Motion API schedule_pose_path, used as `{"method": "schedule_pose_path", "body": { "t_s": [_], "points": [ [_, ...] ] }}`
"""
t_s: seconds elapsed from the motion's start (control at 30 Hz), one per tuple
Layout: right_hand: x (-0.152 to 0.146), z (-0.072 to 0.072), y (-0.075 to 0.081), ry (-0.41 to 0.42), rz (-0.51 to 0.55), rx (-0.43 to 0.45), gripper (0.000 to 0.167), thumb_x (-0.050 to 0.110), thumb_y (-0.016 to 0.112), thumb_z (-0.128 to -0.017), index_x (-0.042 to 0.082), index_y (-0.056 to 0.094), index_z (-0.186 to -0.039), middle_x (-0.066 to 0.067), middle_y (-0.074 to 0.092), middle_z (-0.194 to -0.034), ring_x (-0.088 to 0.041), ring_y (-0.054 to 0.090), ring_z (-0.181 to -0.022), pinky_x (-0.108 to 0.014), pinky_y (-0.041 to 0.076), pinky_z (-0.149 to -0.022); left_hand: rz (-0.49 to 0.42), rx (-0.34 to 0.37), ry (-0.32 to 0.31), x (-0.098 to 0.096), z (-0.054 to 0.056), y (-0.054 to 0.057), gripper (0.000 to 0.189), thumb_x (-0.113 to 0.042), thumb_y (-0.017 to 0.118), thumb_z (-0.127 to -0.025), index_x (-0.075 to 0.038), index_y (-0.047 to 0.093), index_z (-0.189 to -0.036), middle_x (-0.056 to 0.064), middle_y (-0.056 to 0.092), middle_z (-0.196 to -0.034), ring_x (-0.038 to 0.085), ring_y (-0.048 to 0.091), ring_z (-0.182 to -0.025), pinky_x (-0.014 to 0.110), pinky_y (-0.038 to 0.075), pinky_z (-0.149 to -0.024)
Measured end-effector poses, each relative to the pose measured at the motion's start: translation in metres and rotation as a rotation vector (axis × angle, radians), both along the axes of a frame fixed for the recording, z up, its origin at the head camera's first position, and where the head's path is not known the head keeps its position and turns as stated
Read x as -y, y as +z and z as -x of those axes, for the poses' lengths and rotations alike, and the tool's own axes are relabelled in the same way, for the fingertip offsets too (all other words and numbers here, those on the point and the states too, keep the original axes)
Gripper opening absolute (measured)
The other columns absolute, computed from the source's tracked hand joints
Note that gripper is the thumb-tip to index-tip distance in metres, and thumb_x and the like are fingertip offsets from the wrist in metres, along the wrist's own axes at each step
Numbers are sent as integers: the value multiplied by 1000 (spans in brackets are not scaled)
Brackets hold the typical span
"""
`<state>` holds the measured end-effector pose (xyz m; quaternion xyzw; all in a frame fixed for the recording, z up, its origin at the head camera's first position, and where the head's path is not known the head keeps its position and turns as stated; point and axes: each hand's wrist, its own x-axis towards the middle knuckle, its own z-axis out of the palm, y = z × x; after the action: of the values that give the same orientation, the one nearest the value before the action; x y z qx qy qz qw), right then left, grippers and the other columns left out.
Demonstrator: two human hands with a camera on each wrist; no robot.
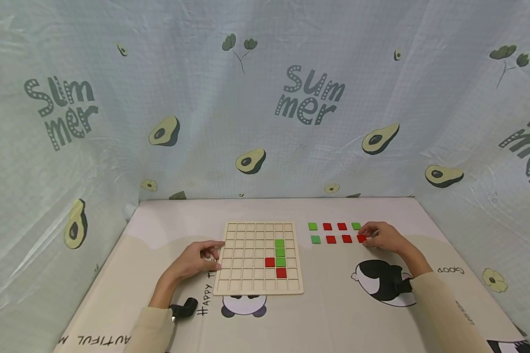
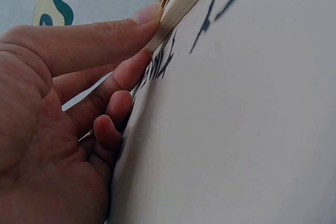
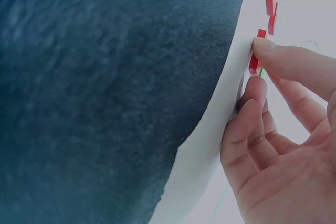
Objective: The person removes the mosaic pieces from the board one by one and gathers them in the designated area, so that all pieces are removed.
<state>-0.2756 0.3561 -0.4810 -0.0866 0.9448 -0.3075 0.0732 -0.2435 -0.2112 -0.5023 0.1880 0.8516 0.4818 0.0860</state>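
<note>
left hand (image 1: 192, 259) nearest: thumb and index apart, tips against the left edge of the board (image 1: 247, 284), touching, not clasping; steadying, i'd guess. board carries three green tiles (image 1: 280, 252) in a column and two red tiles (image 1: 281, 272), one just below the column, one left of the lowest green. off to the right, well apart from the board, i've got the right hand (image 1: 382, 236) pinching a red tile (image 1: 361, 239) at the right end of the near row of loose tiles (image 1: 331, 239). step in hand, my call: picking up that piece. next move calls for a firm pinch and a clean lift without nudging neighbours, then likely a carry to the board; which square, can't say. far row just behind: green at both ends, two reds between. curtain (image 1: 203, 98) at back.

hard to see: can't tell if the pinched piece is off the cloth (image 1: 327, 304). dark blue mass (image 3: 105, 98) blocks much of the right wrist view, unidentified. left wrist view gives me only some board edge, no tiles.
</note>
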Motion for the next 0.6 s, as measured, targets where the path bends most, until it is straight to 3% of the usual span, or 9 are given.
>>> {"method": "schedule_pose_path", "body": {
  "t_s": [0.33, 0.6],
  "points": [
    [11, -2, 12, 7, -40, -44, 28, 8, 74, -87, 1, 69, -114, -15, 64, -100, -27, 59, -88, -32, 49, -71, 0, 3, -1, 0, -1, 1, 66, -5, 86, -77, 9, 60, -137, 12, 65, -95, 15, 50, -81, 23, 42, -71],
    [31, 2, 20, 76, -2, -64, 30, 10, 74, -89, 2, 69, -118, -13, 65, -102, -21, 59, -82, -32, 49, -69, 1, 10, 8, 0, 0, 1, 67, -4, 86, -76, 9, 61, -136, 12, 65, -95, 15, 50, -80, 22, 41, -71]
  ]
}}
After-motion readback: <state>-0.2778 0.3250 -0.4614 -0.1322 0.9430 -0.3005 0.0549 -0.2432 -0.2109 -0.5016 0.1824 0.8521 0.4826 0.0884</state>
